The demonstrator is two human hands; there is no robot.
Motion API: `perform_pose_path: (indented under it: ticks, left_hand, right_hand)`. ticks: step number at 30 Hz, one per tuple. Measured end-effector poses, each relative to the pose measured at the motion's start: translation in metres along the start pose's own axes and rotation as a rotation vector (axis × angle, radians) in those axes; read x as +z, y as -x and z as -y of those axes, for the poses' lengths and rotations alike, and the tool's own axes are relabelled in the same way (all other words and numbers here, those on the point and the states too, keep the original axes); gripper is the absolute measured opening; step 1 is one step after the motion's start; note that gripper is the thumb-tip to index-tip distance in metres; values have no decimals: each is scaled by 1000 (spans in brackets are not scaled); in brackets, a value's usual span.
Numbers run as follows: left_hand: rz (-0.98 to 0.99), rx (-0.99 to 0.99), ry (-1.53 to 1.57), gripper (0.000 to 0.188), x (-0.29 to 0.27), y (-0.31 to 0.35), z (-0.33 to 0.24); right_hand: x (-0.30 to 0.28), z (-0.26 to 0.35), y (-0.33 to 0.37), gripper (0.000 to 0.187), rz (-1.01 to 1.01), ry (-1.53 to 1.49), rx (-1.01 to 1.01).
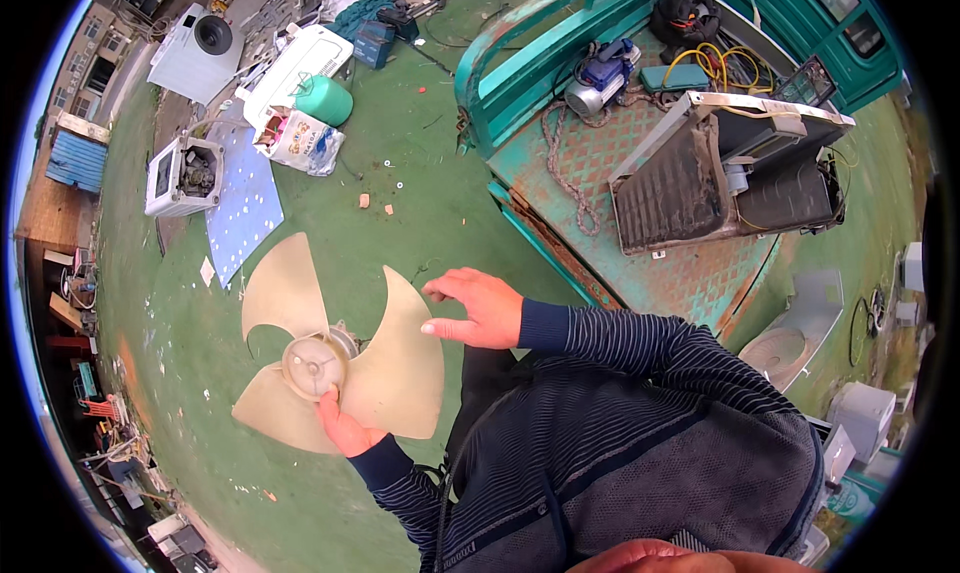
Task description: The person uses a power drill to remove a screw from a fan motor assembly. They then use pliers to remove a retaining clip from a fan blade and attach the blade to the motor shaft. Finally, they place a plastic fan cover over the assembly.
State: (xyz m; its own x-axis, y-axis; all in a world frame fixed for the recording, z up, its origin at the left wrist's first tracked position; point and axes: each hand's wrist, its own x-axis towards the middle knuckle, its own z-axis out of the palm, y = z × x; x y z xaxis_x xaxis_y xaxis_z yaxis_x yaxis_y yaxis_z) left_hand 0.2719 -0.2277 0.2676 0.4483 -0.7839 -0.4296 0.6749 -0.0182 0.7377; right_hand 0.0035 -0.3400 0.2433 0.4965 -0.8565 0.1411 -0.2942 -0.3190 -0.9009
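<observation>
A cream plastic axial fan point(395, 363) with three broad blades hangs in front of me, its round hub facing up. My left hand point(350, 428) grips it from below, the thumb pressed on the hub's edge and the other fingers hidden behind a blade. Part of a metal motor point(345, 339) shows behind the hub. My right hand point(478, 308) is apart from the fan, just right of the right blade's tip. Its thumb and fingers are spread and hold nothing.
At the right, a green cargo truck bed point(540, 168) carries a metal appliance casing point(670, 178), a blue-grey pump point(600, 78), rope and a yellow hose. A blue sheet point(245, 208), a green jug point(325, 101) and a white appliance point(185, 178) stand on the green ground at far left.
</observation>
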Motion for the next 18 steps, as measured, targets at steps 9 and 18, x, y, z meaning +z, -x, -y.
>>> perform_pose_path:
  ticks: [9,18]
  left_hand:
    - [272,21,-239,57,129,-143,-43]
    - [617,-113,-563,54,272,-330,-30]
  right_hand:
    - [22,16,-176,82,-150,65,266]
    - [-55,-65,-309,66,-359,-78,476]
